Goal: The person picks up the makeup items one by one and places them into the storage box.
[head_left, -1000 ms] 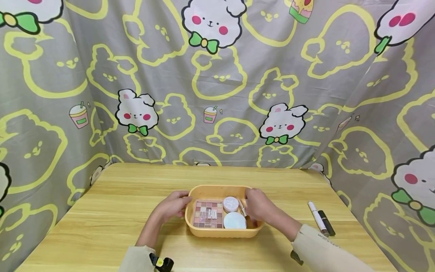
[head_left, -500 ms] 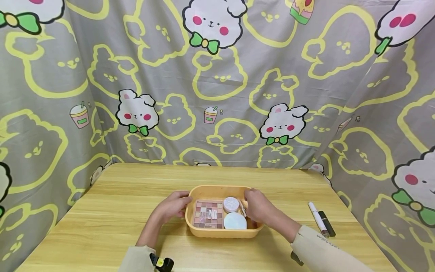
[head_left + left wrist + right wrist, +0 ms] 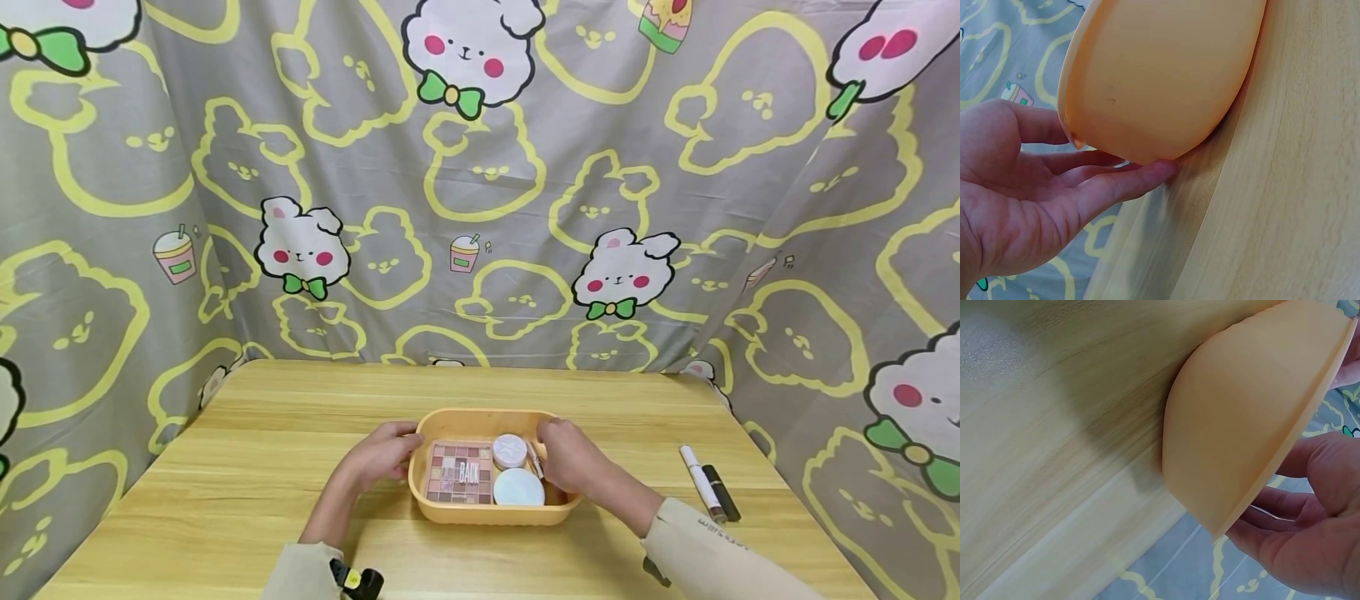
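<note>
A shallow orange plastic basket (image 3: 495, 515) stands on the table with makeup inside. An eyeshadow palette (image 3: 459, 475) marked "BACK" fills its left part, beside two pale round compacts (image 3: 519, 487). My left hand (image 3: 386, 454) holds the basket's left end; in the left wrist view its thumb presses the outer wall (image 3: 1154, 75) while the fingers reach the rim. My right hand (image 3: 573, 454) reaches over the right rim, its fingertips inside, right by a slim silvery stick (image 3: 536, 458). The rim hides those fingertips in the right wrist view, so I cannot tell whether they grip anything.
To the right on the wooden table (image 3: 262, 467) lie a white tube (image 3: 701, 482) and a black tube (image 3: 722, 492), side by side. A grey curtain (image 3: 510, 317) with cartoon rabbits hangs behind the table and along both sides.
My right hand has shifted slightly within the basket's right end, and the slim stick beside it has moved a little. The left hand and the basket stay in place.
</note>
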